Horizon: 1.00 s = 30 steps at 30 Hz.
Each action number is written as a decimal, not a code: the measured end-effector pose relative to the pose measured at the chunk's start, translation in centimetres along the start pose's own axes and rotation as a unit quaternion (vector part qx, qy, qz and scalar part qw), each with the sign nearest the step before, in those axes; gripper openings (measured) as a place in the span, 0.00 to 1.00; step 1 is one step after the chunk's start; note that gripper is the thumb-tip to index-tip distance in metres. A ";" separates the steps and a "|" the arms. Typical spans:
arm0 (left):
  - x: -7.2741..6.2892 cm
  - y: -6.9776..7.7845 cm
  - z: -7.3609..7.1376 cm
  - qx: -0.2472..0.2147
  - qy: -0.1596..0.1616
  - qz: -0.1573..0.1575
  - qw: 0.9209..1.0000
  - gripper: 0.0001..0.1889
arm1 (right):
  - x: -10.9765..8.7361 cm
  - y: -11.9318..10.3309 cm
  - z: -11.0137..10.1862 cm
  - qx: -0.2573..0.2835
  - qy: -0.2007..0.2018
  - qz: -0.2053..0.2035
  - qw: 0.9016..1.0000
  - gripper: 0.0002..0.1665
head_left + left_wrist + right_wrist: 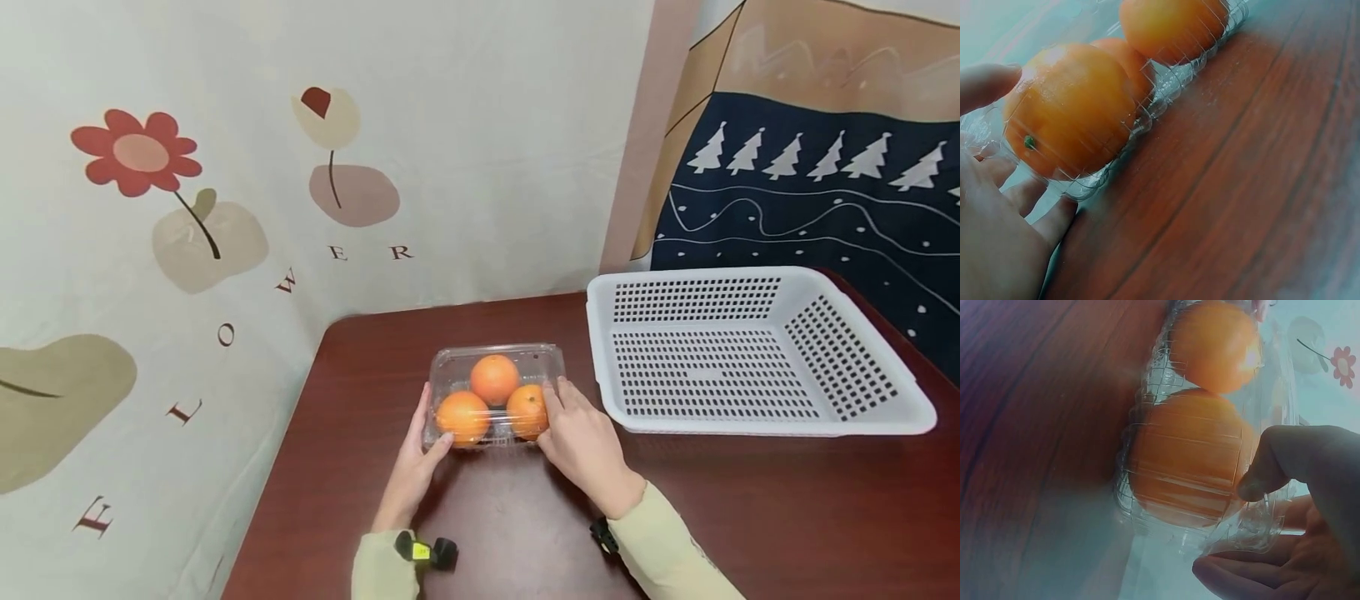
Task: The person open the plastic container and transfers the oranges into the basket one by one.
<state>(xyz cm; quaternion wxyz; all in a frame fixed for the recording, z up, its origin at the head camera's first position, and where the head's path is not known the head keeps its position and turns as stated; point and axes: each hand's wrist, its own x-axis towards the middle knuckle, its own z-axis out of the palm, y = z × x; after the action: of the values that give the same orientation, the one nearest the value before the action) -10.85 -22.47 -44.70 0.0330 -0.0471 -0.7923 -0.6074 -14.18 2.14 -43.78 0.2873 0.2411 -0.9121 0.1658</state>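
Observation:
A clear plastic fruit box [448,367] sits on the table in the head view, holding three oranges: one at the back [494,379], one front left [462,418] and one front right [528,412]. My left hand [411,477] grips the box's left end; in the left wrist view its thumb [988,86] lies over the top beside an orange [1072,112], the other fingers along the side. With the right hand [588,446] I hold the right end. The right wrist view shows its thumb [1266,472] against the box's edge and fingers [1241,575] on the other side.
To the right of the box stands a white perforated plastic basket [750,423], with nothing seen inside. The dark red-brown table [517,533] meets a cloth-covered wall [487,150] printed with flowers and letters. Dark fabric with white trees [810,192] hangs behind the basket.

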 end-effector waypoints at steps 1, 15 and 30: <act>0.1 -0.3 -0.1 0.000 -0.001 0.000 1.000 0.39 | 0.0 -0.1 0.0 -0.002 -0.001 0.002 1.000 0.32; 0.0 -0.4 0.0 -0.009 -0.010 0.001 1.000 0.39 | 0.0 -1.3 0.3 -0.038 -0.005 0.006 0.999 0.27; 0.1 -1.4 -0.3 -0.006 0.013 -0.005 1.000 0.39 | -0.2 -1.1 -0.2 0.013 -0.016 0.030 0.999 0.29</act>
<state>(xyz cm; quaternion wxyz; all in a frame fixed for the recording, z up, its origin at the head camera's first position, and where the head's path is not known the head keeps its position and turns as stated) -11.11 -23.13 -45.99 0.0403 -0.0357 -0.7884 -0.6128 -13.36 1.42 -43.62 0.2647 0.2197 -0.9211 0.1824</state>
